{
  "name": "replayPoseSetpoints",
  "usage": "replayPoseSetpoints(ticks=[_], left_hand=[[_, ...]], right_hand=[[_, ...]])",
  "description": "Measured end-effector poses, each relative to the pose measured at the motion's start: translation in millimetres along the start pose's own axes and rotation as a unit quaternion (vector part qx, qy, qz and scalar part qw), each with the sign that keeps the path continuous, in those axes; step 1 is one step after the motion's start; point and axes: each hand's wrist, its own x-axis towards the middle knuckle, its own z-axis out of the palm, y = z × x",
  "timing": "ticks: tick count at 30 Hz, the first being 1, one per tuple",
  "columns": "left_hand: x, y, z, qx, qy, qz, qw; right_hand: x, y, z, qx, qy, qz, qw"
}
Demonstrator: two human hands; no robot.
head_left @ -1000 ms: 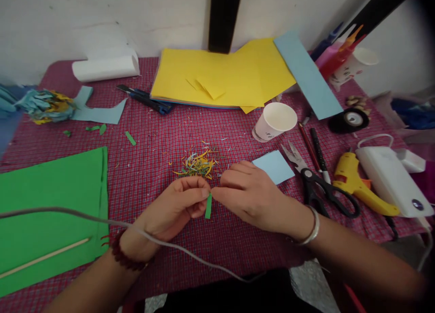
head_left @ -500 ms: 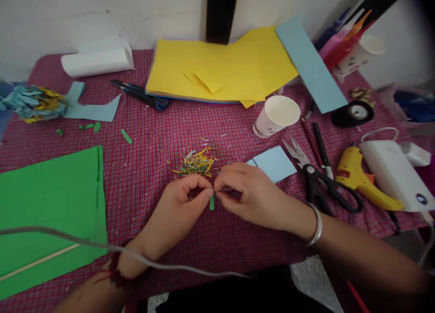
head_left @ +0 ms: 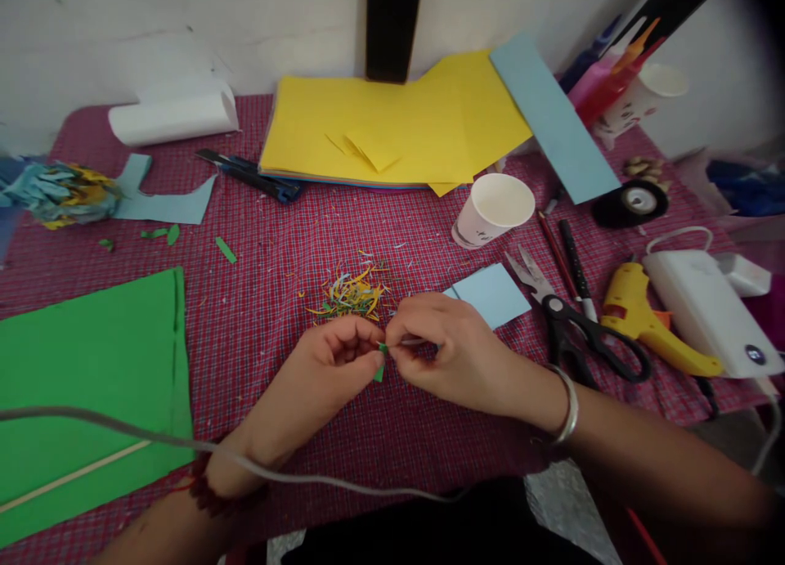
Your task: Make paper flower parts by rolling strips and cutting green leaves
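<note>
- From where I stand, the left hand (head_left: 334, 360) has its grip pinched on a small green paper strip (head_left: 379, 375), its lower end hanging below the thumb;
- the right hand (head_left: 454, 356) meets it fingertip to fingertip, its grip a narrow pinch on a thin object (head_left: 420, 342), mostly hidden by the fingers; I can't tell what it is;
- the strip sits between the two hands, above the checked tabletop (head_left: 294, 242), just nearer than a heap of paper shreds (head_left: 352, 293);
- beside the right hand lies light blue paper (head_left: 498, 297), then open scissors (head_left: 573, 332) and a yellow glue gun (head_left: 653, 324).
</note>
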Motion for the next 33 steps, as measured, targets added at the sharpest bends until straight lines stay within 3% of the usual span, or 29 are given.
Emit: replayPoseSetpoints(ticks=[7, 15, 18, 21, 24, 27, 30, 33], left_hand=[[-0.6, 1.8, -4.1, 0.013, -0.01, 0.0, 1.0], [0.7, -11.3, -3.1, -0.076, -0.028, -0.026, 0.996], [1.8, -9.2, -2.7, -0.014, -0.009, -0.003, 1.0], [1.6, -4.2, -4.2, 0.095, 0.025, 0.071, 0.993], [0.4, -2.0, -5.7, 0.232, 0.068, 0.187, 0.952], [-1.2, -4.4, -7.7, 0.38, 0.074, 0.315, 0.867], [-2.6, -7.9, -11.2, 0.48, 0.049, 0.412, 0.773], [-3.5, -9.0, -14.3, 0.522, 0.037, 0.446, 0.726]], right_hand=[[1.0, -4.1, -2.8, -0.08, -0.02, -0.031, 0.996], [-0.5, -8.1, -10.8, -0.167, -0.051, -0.12, 0.977], [-1.1, -10.5, -12.7, -0.17, -0.068, -0.129, 0.975], [-0.9, -12.4, -14.5, -0.082, -0.078, -0.05, 0.992], [1.0, -12.5, -17.1, 0.033, -0.093, 0.058, 0.993], [3.5, -9.2, -18.5, 0.112, -0.12, 0.128, 0.978], [5.2, -3.1, -16.5, 0.231, -0.16, 0.196, 0.939], [6.0, 2.0, -11.6, 0.328, -0.171, 0.237, 0.898]])
